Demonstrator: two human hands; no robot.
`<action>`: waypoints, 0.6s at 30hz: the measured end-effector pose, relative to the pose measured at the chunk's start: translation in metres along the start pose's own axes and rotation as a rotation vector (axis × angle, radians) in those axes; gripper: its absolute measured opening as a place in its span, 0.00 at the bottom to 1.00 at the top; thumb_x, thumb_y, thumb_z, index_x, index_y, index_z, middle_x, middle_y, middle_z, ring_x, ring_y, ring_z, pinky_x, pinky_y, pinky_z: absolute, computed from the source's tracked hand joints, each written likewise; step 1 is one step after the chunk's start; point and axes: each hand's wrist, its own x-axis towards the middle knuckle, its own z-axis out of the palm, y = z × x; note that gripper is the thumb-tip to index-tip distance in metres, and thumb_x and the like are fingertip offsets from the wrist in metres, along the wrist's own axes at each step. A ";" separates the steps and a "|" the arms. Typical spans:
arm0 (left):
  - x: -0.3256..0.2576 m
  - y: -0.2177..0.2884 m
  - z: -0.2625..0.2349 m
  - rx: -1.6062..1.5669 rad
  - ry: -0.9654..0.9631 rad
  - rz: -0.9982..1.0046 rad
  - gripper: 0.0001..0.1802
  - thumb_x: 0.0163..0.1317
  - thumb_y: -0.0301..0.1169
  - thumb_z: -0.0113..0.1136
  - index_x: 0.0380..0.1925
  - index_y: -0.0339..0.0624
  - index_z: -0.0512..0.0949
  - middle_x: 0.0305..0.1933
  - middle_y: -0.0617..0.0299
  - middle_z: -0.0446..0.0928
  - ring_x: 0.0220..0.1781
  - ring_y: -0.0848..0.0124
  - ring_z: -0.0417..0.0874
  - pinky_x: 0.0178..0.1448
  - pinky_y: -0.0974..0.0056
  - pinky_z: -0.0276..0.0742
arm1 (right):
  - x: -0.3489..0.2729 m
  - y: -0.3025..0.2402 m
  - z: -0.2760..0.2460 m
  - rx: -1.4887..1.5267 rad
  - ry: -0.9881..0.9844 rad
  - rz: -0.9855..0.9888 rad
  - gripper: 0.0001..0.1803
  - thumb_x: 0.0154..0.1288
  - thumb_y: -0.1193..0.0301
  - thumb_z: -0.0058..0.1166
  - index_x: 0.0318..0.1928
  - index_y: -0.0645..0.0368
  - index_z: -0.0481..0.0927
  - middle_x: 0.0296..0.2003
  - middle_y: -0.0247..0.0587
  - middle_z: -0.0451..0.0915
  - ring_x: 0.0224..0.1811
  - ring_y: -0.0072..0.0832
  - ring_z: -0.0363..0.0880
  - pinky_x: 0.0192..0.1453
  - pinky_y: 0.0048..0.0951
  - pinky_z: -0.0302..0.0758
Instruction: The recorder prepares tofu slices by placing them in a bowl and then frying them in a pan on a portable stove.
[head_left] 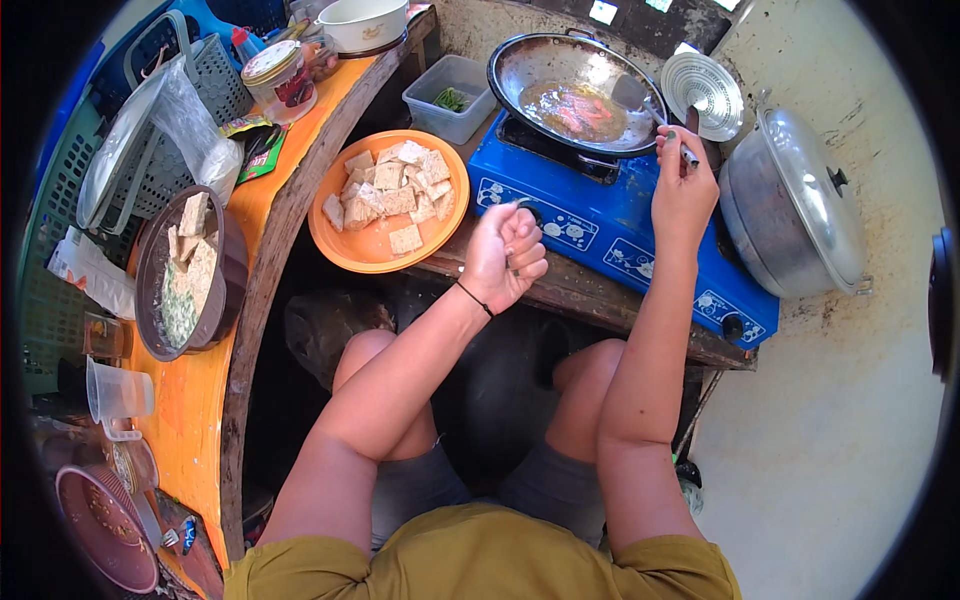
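My right hand (684, 185) grips a thin metal utensil (690, 156) at the right rim of a dark wok (505, 95). Its kind is hard to tell, since my fingers cover much of it. Oil and a reddish mass (583, 108) lie in the wok. My left hand (505, 255) is curled into a fist, with nothing visible in it, in front of the blue gas stove (625, 215). Its thumb is close to a stove knob; contact cannot be told. Left of it, an orange plate (335, 245) holds pale, coated tempeh pieces (385, 190).
On the orange table at left, a brown bowl (237, 265) holds tempeh slices in pale batter with green bits. A lidded metal pot (760, 215) and a perforated metal disc (712, 90) stand right of the wok. A clear tub (455, 120) with greens sits behind the plate.
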 end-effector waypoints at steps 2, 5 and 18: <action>0.001 -0.007 0.003 0.055 0.055 -0.021 0.20 0.77 0.35 0.36 0.21 0.49 0.64 0.15 0.73 0.53 0.14 0.79 0.48 0.21 0.71 0.48 | -0.001 0.003 0.003 0.002 -0.019 0.009 0.11 0.76 0.68 0.51 0.47 0.61 0.84 0.47 0.47 0.83 0.39 0.24 0.86 0.46 0.26 0.81; 0.002 -0.013 0.005 0.159 0.138 -0.062 0.13 0.78 0.34 0.38 0.31 0.47 0.66 0.19 0.72 0.58 0.17 0.79 0.54 0.24 0.72 0.54 | -0.002 0.002 0.006 0.034 -0.044 0.020 0.13 0.77 0.68 0.50 0.49 0.63 0.83 0.37 0.41 0.86 0.40 0.21 0.84 0.48 0.24 0.80; 0.008 -0.009 -0.042 0.611 0.265 -0.273 0.20 0.68 0.23 0.59 0.60 0.35 0.71 0.42 0.59 0.81 0.44 0.69 0.85 0.49 0.72 0.83 | -0.008 -0.024 0.008 0.267 -0.168 0.069 0.15 0.78 0.68 0.47 0.48 0.68 0.82 0.36 0.42 0.86 0.38 0.21 0.83 0.44 0.22 0.79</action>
